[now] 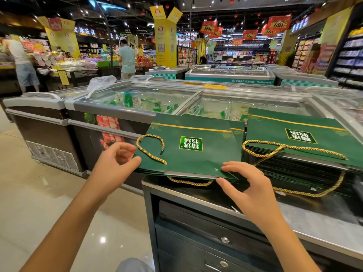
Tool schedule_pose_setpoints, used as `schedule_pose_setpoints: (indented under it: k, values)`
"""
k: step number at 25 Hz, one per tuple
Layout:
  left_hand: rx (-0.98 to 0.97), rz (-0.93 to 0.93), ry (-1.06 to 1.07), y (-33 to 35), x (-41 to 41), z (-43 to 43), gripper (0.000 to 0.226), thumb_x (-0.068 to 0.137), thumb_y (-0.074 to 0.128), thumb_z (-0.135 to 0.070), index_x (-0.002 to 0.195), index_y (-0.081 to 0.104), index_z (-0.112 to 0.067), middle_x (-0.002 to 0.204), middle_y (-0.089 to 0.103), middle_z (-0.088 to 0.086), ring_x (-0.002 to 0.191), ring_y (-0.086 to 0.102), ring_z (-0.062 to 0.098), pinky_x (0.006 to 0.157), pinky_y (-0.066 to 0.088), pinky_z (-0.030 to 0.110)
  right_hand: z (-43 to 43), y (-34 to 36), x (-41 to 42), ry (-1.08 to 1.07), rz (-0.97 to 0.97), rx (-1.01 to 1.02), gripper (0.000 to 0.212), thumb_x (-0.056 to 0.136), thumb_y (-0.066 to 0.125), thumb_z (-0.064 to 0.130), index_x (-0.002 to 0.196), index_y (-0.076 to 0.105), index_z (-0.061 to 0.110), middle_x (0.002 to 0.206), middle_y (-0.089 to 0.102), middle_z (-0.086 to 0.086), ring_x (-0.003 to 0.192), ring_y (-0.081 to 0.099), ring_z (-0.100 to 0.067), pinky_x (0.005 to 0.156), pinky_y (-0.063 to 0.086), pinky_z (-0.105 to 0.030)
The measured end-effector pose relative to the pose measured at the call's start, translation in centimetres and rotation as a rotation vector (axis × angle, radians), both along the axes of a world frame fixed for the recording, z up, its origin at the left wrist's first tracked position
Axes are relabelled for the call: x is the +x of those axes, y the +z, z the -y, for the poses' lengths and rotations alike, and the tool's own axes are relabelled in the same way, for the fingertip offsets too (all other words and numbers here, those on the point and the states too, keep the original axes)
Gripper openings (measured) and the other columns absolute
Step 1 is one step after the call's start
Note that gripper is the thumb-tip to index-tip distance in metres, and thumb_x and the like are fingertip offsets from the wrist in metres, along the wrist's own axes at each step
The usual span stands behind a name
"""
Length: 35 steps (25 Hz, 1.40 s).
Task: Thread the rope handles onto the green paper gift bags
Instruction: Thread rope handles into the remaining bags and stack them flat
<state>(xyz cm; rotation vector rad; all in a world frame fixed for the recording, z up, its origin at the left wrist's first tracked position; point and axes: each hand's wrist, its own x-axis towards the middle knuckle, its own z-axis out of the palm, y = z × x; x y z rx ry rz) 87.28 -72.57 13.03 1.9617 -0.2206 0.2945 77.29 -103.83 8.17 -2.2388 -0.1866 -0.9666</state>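
Matt green paper bag (196,160) pinched by the right hand (249,193); twisted gold rope handle (151,155) just beyond the left hand (115,163); dull metal counter (314,214) beneath both.

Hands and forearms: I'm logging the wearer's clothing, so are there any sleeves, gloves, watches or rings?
The left hand and right hand are bare, with no gloves or rings visible. No sleeve, watch or bracelet shows anywhere up to the frame edge.
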Motion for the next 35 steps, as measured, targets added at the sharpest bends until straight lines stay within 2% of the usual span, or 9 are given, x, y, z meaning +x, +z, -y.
schedule_pose_setpoints:
  k: [2, 5, 8, 11, 19, 25, 30, 32, 35]
  values:
    - [0.216, 0.216, -0.015, 1.9, 0.9, 0.6, 0.022, 0.089, 0.073, -0.016, 0.107, 0.071, -0.028, 0.101, 0.063, -0.004, 0.089, 0.061, 0.006, 0.079, 0.048, 0.019, 0.1, -0.1, 0.0, 0.009, -0.012, 0.02, 0.033, 0.083, 0.067, 0.052, 0.109, 0.072, 0.032, 0.114, 0.066, 0.028, 0.115, 0.059, 0.008, 0.106, 0.038, -0.014]
    - [0.574, 0.469, -0.209, 5.2, 3.1, 2.5, 0.026, 0.091, 0.071, -0.017, 0.115, 0.074, -0.029, 0.114, 0.066, -0.007, 0.104, 0.058, 0.012, 0.095, 0.044, 0.03, 0.2, -0.4, 0.0, 0.024, -0.038, 0.022, 0.034, 0.085, 0.065, 0.052, 0.112, 0.071, 0.034, 0.118, 0.065, 0.028, 0.118, 0.058, 0.006, 0.108, 0.044, -0.032]
    - [0.852, 0.365, -0.47, 7.1, 5.2, 4.7, 0.032, 0.096, 0.066, -0.012, 0.119, 0.073, -0.031, 0.127, 0.064, -0.013, 0.116, 0.053, 0.005, 0.105, 0.038, 0.027, 0.3, -0.5, -0.1, 0.03, -0.056, 0.037, 0.033, 0.086, 0.064, 0.051, 0.113, 0.071, 0.034, 0.12, 0.064, 0.029, 0.121, 0.057, 0.005, 0.109, 0.046, -0.042]
    - [1.083, 0.235, -0.537, 6.7, 6.4, 5.9, 0.035, 0.095, 0.066, -0.012, 0.12, 0.071, -0.037, 0.129, 0.065, -0.009, 0.12, 0.057, 0.014, 0.105, 0.045, 0.042, 0.4, -0.5, -0.2, 0.035, -0.061, 0.037, 0.035, 0.086, 0.064, 0.052, 0.112, 0.073, 0.032, 0.12, 0.065, 0.029, 0.121, 0.056, 0.006, 0.11, 0.045, -0.044]
    - [0.972, 0.265, -0.528, 5.4, 6.5, 4.9, 0.035, 0.09, 0.068, 0.001, 0.114, 0.077, -0.022, 0.123, 0.069, -0.011, 0.113, 0.063, 0.008, 0.106, 0.046, 0.027, 0.4, -0.4, -0.3, 0.029, -0.065, 0.001, 0.036, 0.086, 0.062, 0.054, 0.11, 0.073, 0.031, 0.119, 0.062, 0.033, 0.12, 0.054, 0.01, 0.11, 0.044, -0.044]
    - [1.011, 0.327, -0.427, 4.1, 7.0, 5.4, 0.006, 0.089, 0.075, -0.017, 0.094, 0.077, -0.019, 0.102, 0.069, -0.007, 0.094, 0.066, 0.016, 0.092, 0.053, 0.04, 0.3, -0.4, -0.2, 0.03, -0.079, -0.012, 0.031, 0.086, 0.07, 0.045, 0.109, 0.074, 0.027, 0.116, 0.064, 0.028, 0.12, 0.053, 0.012, 0.11, 0.044, -0.043]
    - [0.668, 0.432, -0.531, 4.1, 3.7, 7.6, 0.007, 0.094, 0.068, -0.017, 0.099, 0.069, -0.022, 0.095, 0.07, -0.013, 0.093, 0.064, 0.007, 0.088, 0.052, 0.032, 0.5, -0.5, -0.2, 0.052, -0.05, 0.085, 0.025, 0.088, 0.072, 0.036, 0.112, 0.074, 0.027, 0.119, 0.066, 0.028, 0.12, 0.057, 0.007, 0.113, 0.041, -0.045]
    - [0.591, 0.445, -0.63, 4.1, 1.8, 9.5, 0.008, 0.094, 0.068, -0.015, 0.098, 0.071, -0.022, 0.093, 0.07, -0.012, 0.092, 0.064, 0.007, 0.086, 0.051, 0.029, 0.6, -0.6, -0.1, 0.065, -0.064, 0.129, 0.023, 0.09, 0.073, 0.028, 0.113, 0.074, 0.027, 0.119, 0.068, 0.026, 0.121, 0.057, 0.007, 0.115, 0.039, -0.034]
    - [0.613, 0.48, -0.685, 3.8, 0.5, 11.7, 0.009, 0.094, 0.068, -0.015, 0.098, 0.072, -0.022, 0.092, 0.067, -0.006, 0.088, 0.062, 0.014, 0.084, 0.05, 0.036, 0.8, -0.5, -0.3, 0.081, -0.089, 0.175, 0.021, 0.092, 0.072, 0.021, 0.112, 0.074, 0.025, 0.118, 0.07, 0.022, 0.119, 0.058, 0.009, 0.101, 0.039, -0.008]
